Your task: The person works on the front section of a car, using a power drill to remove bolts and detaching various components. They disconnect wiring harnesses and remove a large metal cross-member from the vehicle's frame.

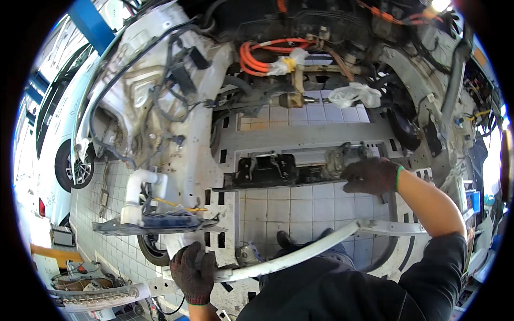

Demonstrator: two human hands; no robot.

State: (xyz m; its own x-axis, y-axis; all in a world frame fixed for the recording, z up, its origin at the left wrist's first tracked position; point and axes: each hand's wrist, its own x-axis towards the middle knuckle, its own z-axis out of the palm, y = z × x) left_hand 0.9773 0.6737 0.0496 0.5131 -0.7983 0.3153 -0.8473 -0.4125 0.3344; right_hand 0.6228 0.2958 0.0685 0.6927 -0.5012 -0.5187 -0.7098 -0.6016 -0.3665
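Observation:
My left hand, in a dark knit glove, rests on the curved white front bar of a stripped car front. Its fingers curl over the bar's left part. Farther off, my right hand, gloved the same way, reaches across the bar into the open bay. Its bent fingers are at a grey metal mount on the right end of a black crossmember; what lies between the fingertips is hidden. The crossmember sits across the bay over a grey frame.
Coiled orange cables hang at the back of the bay. A plastic-wrapped part lies near the drive shaft. To the left are a white pipe elbow, a black bracket and a parked white car.

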